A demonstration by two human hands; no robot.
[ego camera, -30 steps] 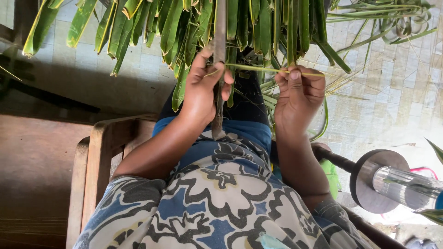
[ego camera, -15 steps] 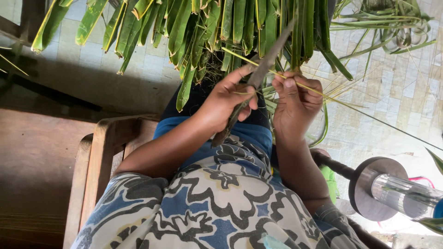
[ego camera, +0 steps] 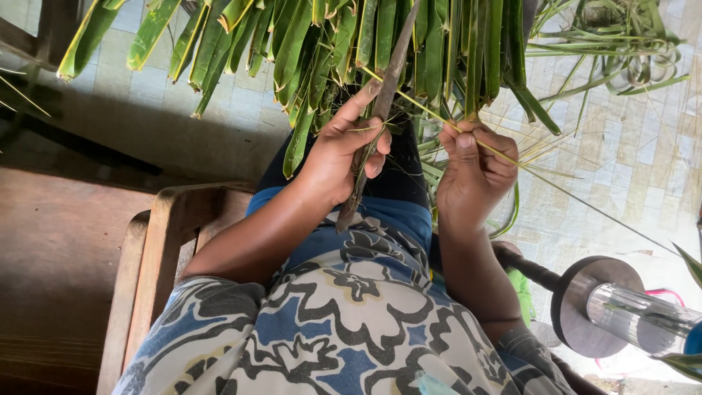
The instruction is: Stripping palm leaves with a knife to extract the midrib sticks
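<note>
Pale tiled floor (ego camera: 643, 168) under everything, with a heap of stripped green leaf scraps (ego camera: 621, 44) lying on it off toward the top right. I'm sitting on a wooden chair (ego camera: 157, 249), patterned blue and white cloth (ego camera: 344, 329) over my lap, looking down past my knees.

My left hand (ego camera: 344, 150) is closed around a long dark knife (ego camera: 380, 110), blade running up and away from me, handle end poking out below my palm toward my lap. Index finger is stretched along it. My right hand (ego camera: 475, 175) is pinched shut on a thin yellowish leaf rib (ego camera: 431, 117), thumb pressed on top. That rib runs from up near the knife blade, through my right fingers, and trails off down to the right over the tiles (it's really skinny, easy to miss).

Both hands are right under a hanging bunch of green palm leaves (ego camera: 329, 44) that fills the top of the view. Down at the right, beside my arm, sits a round metal disc on a dark rod (ego camera: 592, 303).
</note>
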